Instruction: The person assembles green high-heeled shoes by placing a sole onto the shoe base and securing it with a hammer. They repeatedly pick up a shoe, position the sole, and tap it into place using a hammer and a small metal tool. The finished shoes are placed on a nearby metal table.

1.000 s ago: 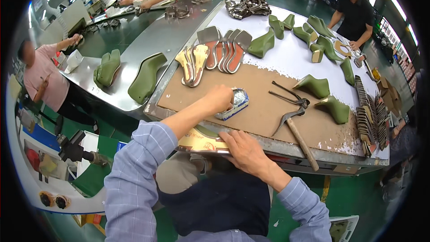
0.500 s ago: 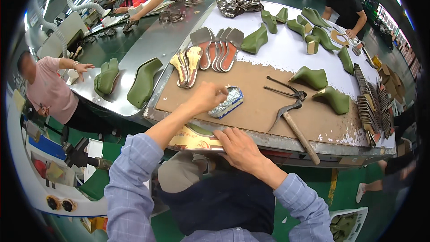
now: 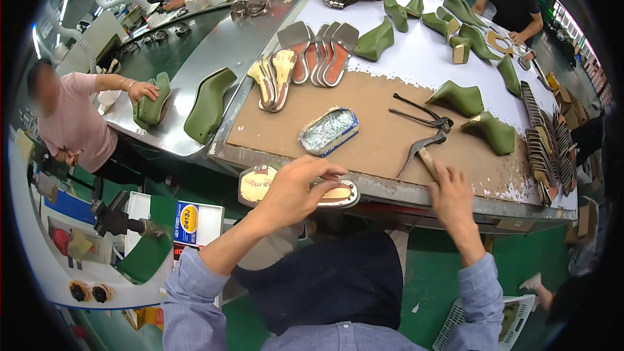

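Note:
My left hand (image 3: 291,188) is over a yellowish insole (image 3: 254,186) at the near table edge, thumb and forefinger brought together above its right end. Whatever the fingertips pinch is too small to make out. To the right, my right hand (image 3: 453,198) closes round the wooden handle of a hammer (image 3: 426,160) with a dark curved head. Touching or close to that head lie metal pincers (image 3: 437,121). Beyond my left hand sits a blue-and-white box (image 3: 329,131) of small silvery pieces. The shoe last seen under the insole earlier is hidden now.
Yellow insoles (image 3: 275,81), red-and-grey insoles (image 3: 322,55) and green shoe lasts (image 3: 457,99) lie on the table. Rows of dark-edged soles (image 3: 549,146) stand at right. One person (image 3: 78,120) at left touches a last; another (image 3: 513,3) stands far right. A white crate (image 3: 513,325) is below.
My left hand has come from the box to the insole. My right hand has left the insole and taken the hammer handle. The person at left has reached onto a green last.

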A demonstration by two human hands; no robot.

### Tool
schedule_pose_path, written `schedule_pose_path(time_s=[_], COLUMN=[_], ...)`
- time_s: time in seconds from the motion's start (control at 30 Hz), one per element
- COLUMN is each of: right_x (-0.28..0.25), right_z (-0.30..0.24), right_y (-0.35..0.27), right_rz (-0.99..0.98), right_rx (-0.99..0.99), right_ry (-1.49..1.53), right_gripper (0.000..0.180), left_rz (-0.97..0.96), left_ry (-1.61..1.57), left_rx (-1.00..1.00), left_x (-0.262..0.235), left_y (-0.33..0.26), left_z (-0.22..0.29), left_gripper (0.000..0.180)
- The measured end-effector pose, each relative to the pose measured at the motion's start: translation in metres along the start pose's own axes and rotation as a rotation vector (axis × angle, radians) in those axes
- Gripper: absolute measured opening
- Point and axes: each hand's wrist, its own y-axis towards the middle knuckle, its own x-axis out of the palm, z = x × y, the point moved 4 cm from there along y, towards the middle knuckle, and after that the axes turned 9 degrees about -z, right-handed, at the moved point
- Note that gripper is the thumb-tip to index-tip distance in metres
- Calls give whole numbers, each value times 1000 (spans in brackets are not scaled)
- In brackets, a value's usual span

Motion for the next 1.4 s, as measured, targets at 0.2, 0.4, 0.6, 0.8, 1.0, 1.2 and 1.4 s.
schedule_pose_path(time_s=[0.2, 0.4, 0.6, 0.8, 1.0, 1.2, 1.4], right_x=[-5, -2, -6, -30, -58, -81, -69], right_z=[30, -1, -5, -43, -66, -96, -84], right_y=[-29, -51, -56, -66, -71, -62, -63], right_rz=[-92, -80, -126, -43, -40, 197, -28], right_rx=[270, 365, 407, 229, -111, -316, -150], right_ry=[616, 908, 1074, 1320, 980, 877, 1032], right_gripper=[46, 43, 41, 48, 47, 36, 44], left_rz=[-205, -208, -214, -246, -217, -239, -331], left_ry=[-167, 151, 48, 121, 142, 156, 151], left_rx=[-388, -296, -377, -338, -332, -356, -335], left_x=[7, 12, 12, 15, 15, 13, 8], left_y=[7, 8, 8, 8, 4, 5, 10], left_z=[4, -2, -8, 0, 2, 3, 6], left_gripper=[14, 14, 16, 14, 15, 18, 45])
